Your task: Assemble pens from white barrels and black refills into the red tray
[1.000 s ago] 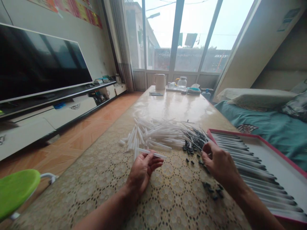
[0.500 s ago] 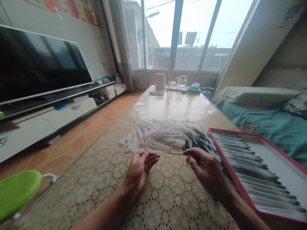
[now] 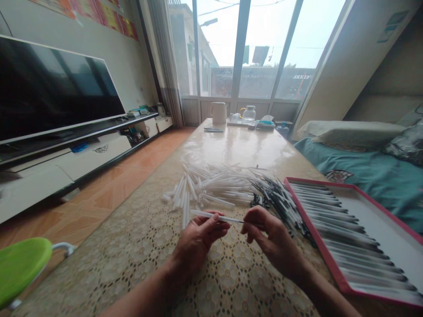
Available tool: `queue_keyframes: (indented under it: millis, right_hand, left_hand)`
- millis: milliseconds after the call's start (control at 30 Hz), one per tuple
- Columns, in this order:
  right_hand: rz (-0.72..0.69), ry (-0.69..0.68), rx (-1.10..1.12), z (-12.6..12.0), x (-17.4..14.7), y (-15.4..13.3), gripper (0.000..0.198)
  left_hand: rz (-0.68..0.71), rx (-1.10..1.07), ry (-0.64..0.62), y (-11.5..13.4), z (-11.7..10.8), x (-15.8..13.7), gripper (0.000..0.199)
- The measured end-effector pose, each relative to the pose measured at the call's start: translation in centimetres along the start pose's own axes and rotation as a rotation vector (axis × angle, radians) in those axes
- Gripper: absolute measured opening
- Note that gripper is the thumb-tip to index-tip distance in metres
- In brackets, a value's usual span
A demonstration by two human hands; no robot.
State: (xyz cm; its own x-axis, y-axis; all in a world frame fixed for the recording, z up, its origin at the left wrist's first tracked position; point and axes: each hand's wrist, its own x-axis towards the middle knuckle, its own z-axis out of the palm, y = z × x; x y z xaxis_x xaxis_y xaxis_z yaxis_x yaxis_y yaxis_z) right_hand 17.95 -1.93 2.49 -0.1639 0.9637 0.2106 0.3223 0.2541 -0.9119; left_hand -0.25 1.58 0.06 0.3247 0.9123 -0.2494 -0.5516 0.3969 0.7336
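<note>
Between thumb and fingers, my left hand holds a translucent white pen barrel, tilted slightly down to the right. My right hand pinches a thin dark pen refill, most of which no longer shows outside the barrel's right end. Just beyond my hands lies a heap of white pen barrels. To its right is a pile of dark refills, with small black pen caps at its near side.
At the right, a red-edged box holds a row of pens with black ends. A kettle, a glass jug and a tissue pack stand at the table's far end. A green stool is at lower left.
My right hand has moved left towards my left hand, and the refill has slid most of the way into the barrel. My left hand has shifted slightly right and down.
</note>
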Motion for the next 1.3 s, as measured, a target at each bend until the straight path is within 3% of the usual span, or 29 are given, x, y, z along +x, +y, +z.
queue_keyframes:
  millis: [100, 200, 333, 467, 633, 767, 933, 1067, 1300]
  right_hand:
    - [0.006, -0.023, 0.035, -0.1, 0.1, 0.1, 0.015]
    - [0.052, 0.093, -0.015, -1.4, 0.4, 1.0, 0.027]
    - [0.077, 0.312, -0.479, -3.5, 0.8, 3.1, 0.022]
    - [0.04, 0.238, -0.877, -3.7, 0.8, 3.9, 0.014]
    - [0.049, 0.182, -1.071, -2.7, 0.7, 3.4, 0.011]
    - [-0.013, 0.159, -0.951, -2.5, 0.8, 3.3, 0.008]
    - [0.034, 0.111, -0.427, -1.4, 0.5, 2.1, 0.007]
    - [0.053, 0.083, -0.16, -0.1, 0.2, 1.2, 0.008]
    - [0.103, 0.062, -0.023, 0.7, 0.2, 1.1, 0.009]
  left_hand:
    - [-0.073, 0.016, -0.08, -0.2, 0.0, -0.2, 0.014]
    - [-0.048, -0.095, 0.007, 0.2, -0.1, -0.2, 0.007]
    - [-0.004, -0.217, 0.112, 0.8, -0.1, -0.1, 0.01]
    - [-0.016, -0.197, 0.11, 0.9, 0.1, -0.2, 0.009]
    - [-0.021, -0.09, 0.082, 0.3, 0.0, -0.2, 0.005]
    - [-0.018, -0.01, 0.055, 0.0, 0.1, -0.2, 0.012]
    - [-0.025, 0.036, 0.06, 0.0, 0.4, -0.2, 0.017]
    - [-0.021, 0.068, 0.046, -0.1, 0.4, -0.1, 0.019]
    - [-0.012, 0.082, -0.009, -0.2, 0.1, 0.0, 0.02]
